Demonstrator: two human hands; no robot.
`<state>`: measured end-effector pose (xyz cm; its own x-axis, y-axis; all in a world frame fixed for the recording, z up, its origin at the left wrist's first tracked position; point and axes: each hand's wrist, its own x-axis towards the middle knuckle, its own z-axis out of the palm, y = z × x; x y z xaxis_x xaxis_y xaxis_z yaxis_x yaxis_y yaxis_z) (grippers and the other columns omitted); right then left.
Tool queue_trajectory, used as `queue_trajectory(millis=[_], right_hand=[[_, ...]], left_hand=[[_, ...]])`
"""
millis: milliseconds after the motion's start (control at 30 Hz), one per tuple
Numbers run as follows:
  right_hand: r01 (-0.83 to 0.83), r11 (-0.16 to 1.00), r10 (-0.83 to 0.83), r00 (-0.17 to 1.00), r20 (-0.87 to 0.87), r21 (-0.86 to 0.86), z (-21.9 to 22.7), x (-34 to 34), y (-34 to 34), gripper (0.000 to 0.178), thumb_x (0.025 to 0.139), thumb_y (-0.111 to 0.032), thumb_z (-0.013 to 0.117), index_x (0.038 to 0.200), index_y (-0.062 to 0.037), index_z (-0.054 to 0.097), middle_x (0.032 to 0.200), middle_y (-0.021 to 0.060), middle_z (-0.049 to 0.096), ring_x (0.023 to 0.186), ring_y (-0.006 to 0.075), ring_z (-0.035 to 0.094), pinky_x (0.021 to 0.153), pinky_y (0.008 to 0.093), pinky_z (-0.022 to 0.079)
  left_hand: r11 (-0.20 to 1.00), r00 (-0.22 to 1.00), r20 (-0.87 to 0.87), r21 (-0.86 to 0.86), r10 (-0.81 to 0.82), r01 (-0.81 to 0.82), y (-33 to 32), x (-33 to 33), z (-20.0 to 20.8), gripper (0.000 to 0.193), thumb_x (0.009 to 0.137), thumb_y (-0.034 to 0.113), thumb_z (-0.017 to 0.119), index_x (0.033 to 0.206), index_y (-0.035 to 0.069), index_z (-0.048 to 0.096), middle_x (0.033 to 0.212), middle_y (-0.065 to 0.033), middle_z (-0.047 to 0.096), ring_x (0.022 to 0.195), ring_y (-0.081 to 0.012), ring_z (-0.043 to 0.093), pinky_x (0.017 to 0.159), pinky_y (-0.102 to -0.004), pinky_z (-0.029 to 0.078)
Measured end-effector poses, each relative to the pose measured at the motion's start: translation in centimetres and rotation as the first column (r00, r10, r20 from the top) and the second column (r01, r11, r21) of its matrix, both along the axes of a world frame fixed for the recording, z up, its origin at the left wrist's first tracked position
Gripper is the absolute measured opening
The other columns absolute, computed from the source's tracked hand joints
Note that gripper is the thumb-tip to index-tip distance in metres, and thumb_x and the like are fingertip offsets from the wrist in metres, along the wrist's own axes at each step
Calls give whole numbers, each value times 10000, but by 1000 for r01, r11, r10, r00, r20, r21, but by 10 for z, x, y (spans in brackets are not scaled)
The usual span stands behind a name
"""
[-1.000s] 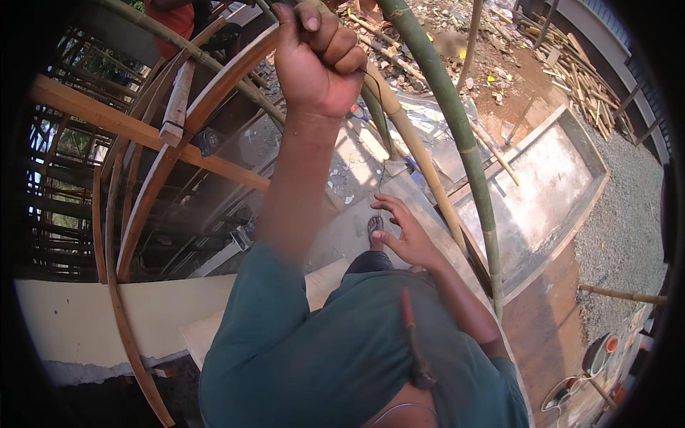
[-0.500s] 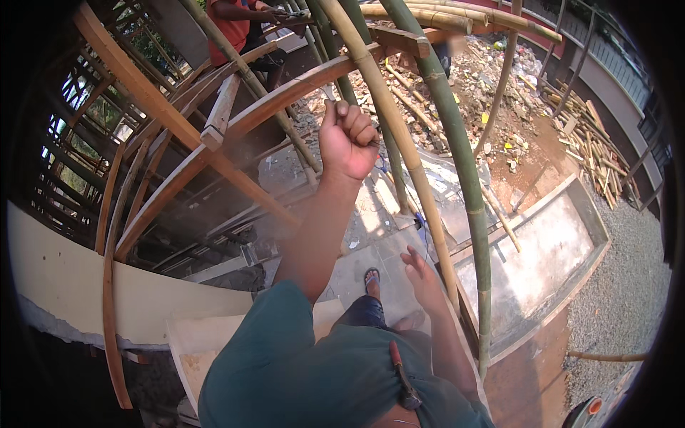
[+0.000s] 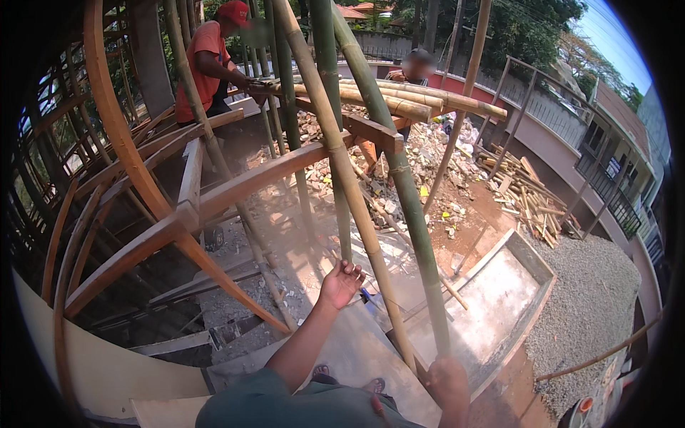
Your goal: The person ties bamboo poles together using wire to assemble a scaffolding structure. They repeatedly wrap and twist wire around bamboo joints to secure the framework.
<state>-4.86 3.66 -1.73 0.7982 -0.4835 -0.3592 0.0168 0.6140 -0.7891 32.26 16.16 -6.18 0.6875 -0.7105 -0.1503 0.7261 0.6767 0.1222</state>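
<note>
My left hand (image 3: 342,285) is raised in front of the upright bamboo, palm partly showing and fingers loosely bent and apart. I make out nothing held in it. Just beyond its fingertips stands the lower end of a green bamboo pole (image 3: 330,93). My right hand (image 3: 448,381), somewhat blurred, is closed at the lower part of the thick slanting green bamboo pole (image 3: 403,189) and seems wrapped round it. Between my hands leans a yellowish bamboo pole (image 3: 360,210). The red handle of a hammer (image 3: 377,405) shows at my waist.
A wooden beam (image 3: 267,171) crosses ahead, joined to slanting timbers. Bundled bamboo (image 3: 399,100) lies higher up. A person in red (image 3: 203,68) works at far left; another person (image 3: 414,68) stands behind the bamboo. Rubble (image 3: 435,167), a shallow trough (image 3: 499,292) and gravel (image 3: 585,314) lie right.
My view has tilted up. My left hand has come down from near the beam and loosened from a fist. My right hand has moved to the slanting green pole and closed.
</note>
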Motion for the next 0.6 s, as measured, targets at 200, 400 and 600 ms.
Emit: queue_trajectory(millis=[200,400,600], right_hand=[[-311,792,-17,849,-528,-525,4,-39,10,162,993,-139,506,968,-25,618,644,-12,484,581,70,443,547,257,391],[-428,453,5,879,-478,-782,-9,-11,52,170,965,-156,544,1050,-49,644,739,93,617,685,220,615,670,338,488],[-550,460,-14,781,-624,-698,-69,-20,70,238,956,-193,512,1109,-73,649,1032,141,710,943,352,672,828,427,525]], left_hand=[[999,928,-371,14,47,-45,13,22,-61,455,1069,401,347,714,121,397,565,9,276,460,-114,259,422,-237,265],[934,858,-389,253,335,-250,11,120,-127,351,1054,332,361,760,143,389,604,12,306,482,-128,302,462,-260,252],[661,985,-136,750,110,30,-2,134,-163,311,1035,367,363,1015,111,539,768,-48,527,734,-211,514,783,-410,360]])
